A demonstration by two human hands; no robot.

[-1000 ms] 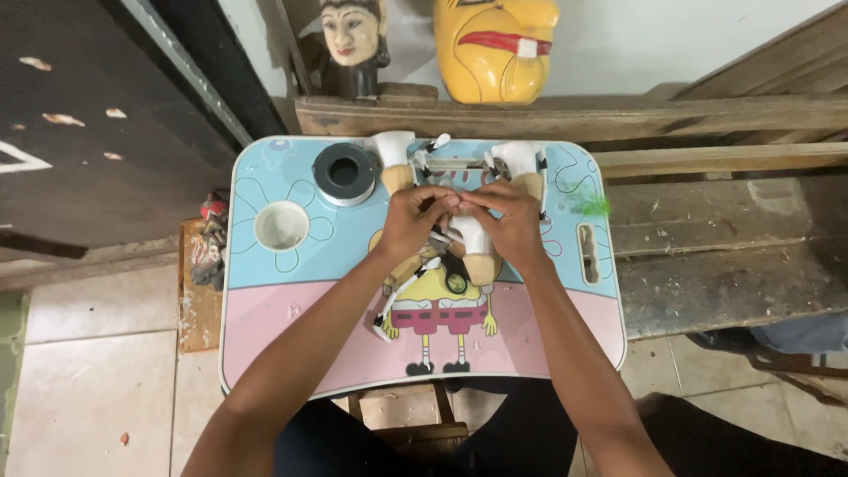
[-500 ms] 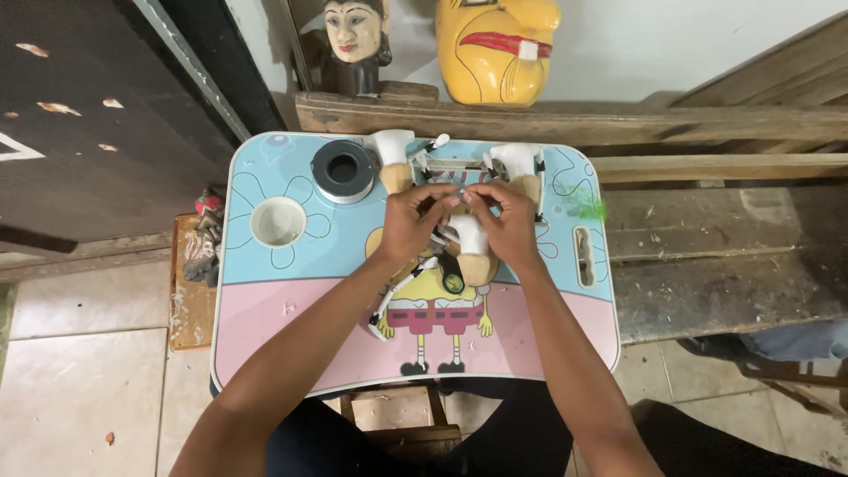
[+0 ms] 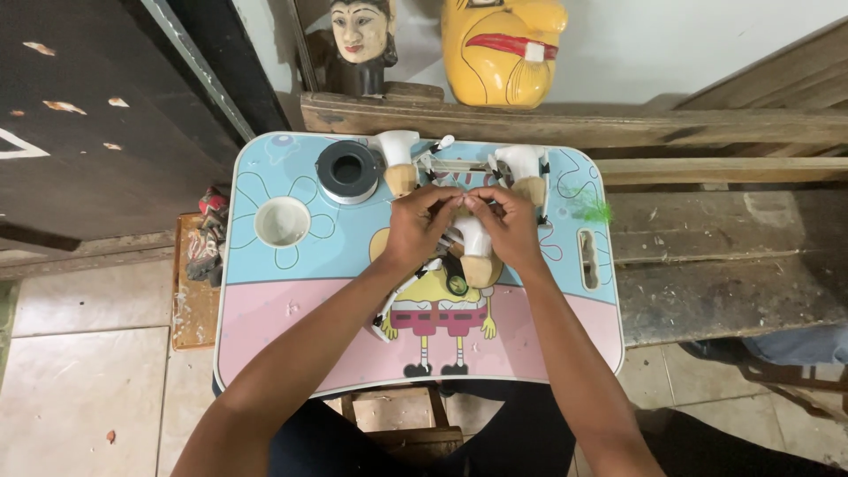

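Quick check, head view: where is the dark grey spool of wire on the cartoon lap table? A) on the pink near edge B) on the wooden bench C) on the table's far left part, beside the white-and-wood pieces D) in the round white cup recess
C: the dark grey spool of wire sits on the light-blue far part of the cartoon lap table, just behind the empty round cup recess and left of both hands.

You're in a craft workshop, mask or puppet making: carved painted wooden head [image 3: 360, 35], yellow mask [image 3: 502, 49] on rough plank shelf [image 3: 565, 124], worn paint-stained bench [image 3: 733, 256], small cartoon lap table [image 3: 291, 309] as worktop.
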